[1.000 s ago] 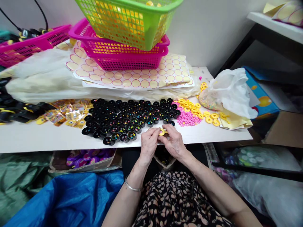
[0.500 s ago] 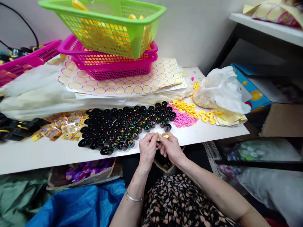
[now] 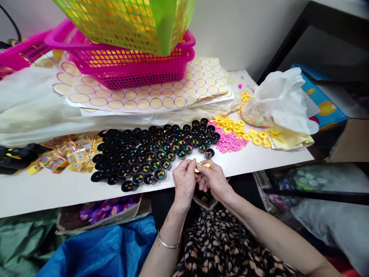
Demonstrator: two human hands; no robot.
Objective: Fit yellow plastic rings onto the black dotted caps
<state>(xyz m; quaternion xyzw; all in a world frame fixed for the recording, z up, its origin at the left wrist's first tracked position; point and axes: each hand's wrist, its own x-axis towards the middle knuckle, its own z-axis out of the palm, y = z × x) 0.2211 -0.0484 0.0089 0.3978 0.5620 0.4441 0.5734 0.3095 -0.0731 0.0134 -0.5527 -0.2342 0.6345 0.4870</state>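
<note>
My left hand (image 3: 185,177) and my right hand (image 3: 212,177) meet at the front edge of the white table. Between their fingertips is a small yellow plastic piece (image 3: 198,166), pinched from both sides and partly covered by the fingers. To the left stand many small black round cups (image 3: 144,168) in rows, several with coloured bits inside. Just beyond my hands is a single black cup (image 3: 209,153). Pink beads (image 3: 230,142) lie in a heap to the right, with yellow rings (image 3: 228,125) behind and beside them.
Pink baskets (image 3: 123,69) with a green basket (image 3: 138,23) on top stand at the back, on sticker sheets (image 3: 144,104). A white plastic bag (image 3: 279,96) sits at right. Small printed packets (image 3: 77,152) lie left. Below the table is a box of purple items (image 3: 106,211).
The view has shifted closer and slightly left, so the table things appear lower or farther out. Both hands stay together at the table edge, still pinching the yellow piece.
</note>
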